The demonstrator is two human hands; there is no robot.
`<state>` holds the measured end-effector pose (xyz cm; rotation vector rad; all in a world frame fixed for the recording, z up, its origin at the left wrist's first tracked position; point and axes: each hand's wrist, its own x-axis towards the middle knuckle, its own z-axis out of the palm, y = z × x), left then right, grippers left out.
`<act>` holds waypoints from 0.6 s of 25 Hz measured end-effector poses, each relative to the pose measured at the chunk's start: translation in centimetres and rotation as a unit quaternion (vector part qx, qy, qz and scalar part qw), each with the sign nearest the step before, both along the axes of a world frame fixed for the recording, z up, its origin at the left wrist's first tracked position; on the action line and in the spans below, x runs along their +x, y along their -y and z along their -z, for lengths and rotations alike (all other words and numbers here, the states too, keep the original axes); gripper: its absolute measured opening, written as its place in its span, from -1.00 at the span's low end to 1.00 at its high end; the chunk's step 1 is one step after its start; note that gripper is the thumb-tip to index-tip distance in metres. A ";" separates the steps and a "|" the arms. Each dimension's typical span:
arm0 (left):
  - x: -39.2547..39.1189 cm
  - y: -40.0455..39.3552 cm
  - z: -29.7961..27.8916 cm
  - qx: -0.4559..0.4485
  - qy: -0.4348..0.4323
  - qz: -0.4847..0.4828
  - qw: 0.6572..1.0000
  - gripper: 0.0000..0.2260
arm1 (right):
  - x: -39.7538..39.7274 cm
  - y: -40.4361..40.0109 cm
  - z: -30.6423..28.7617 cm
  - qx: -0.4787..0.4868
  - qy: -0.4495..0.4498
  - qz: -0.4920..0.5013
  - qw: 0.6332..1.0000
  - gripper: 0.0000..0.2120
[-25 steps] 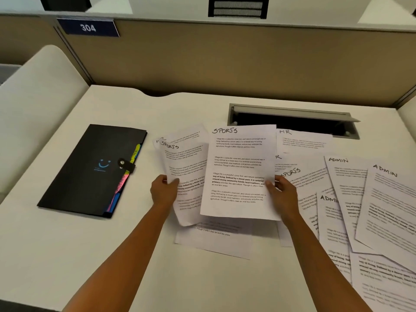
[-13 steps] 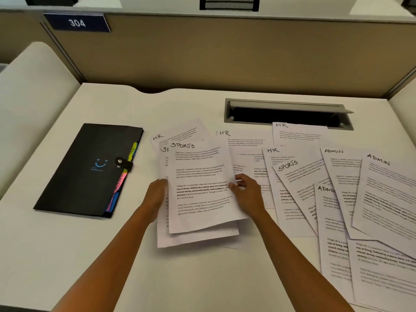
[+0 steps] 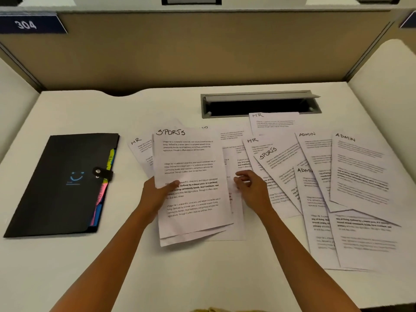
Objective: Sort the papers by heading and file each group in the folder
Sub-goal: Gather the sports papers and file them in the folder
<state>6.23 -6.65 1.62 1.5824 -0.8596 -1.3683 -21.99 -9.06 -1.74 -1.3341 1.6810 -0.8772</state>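
White paper covers the middle and right of the pale table (image 3: 67, 266). The left hand (image 3: 155, 194) grips a small stack of SPORTS sheets (image 3: 191, 176) by its left edge, thumb curled over the top page, the other fingers hidden beneath. The stack's lower edges fan slightly, showing at least three pages, and its bottom corner hangs toward the near side of the table. Its top-left corner overlaps an HR sheet (image 3: 138, 145) lying tilted just beside the folder.

The right hand (image 3: 249, 188) hovers just right of the stack with fingers loosely curled, tips near the stack's right edge over a sheet lying flat; whether it pinches anything I cannot tell.

Further right, another SPORTS sheet (image 3: 276, 163) lies skewed across an HR page (image 3: 253, 143), and a fan of ADMIN sheets (image 3: 360, 172) spreads to the right side of the table, its edges overlapping. One more HR sheet (image 3: 273, 122) touches the front lip of the grey cable hatch (image 3: 258, 104), whose lid stands open.

The black folder (image 3: 58, 188) lies shut at left, snap strap fastened, coloured tabs showing along its right edge, near the held stack but apart from it. Bare table runs along the near edge and around the folder. A tan partition (image 3: 202, 52) closes the back.
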 end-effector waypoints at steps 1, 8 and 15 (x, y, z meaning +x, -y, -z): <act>-0.1 0.1 -0.2 -0.002 -0.005 0.008 1.000 -0.66 | -1.5 0.0 -0.2 -0.014 -0.016 0.026 0.999 -0.81; 0.8 0.6 0.7 0.080 -0.039 0.044 0.995 -0.63 | -11.3 0.0 0.4 -0.053 -0.134 0.107 0.984 -0.51; 1.5 0.1 2.0 0.094 -0.004 0.009 0.996 -0.65 | -11.4 0.9 1.4 0.069 -0.286 0.006 0.956 -0.29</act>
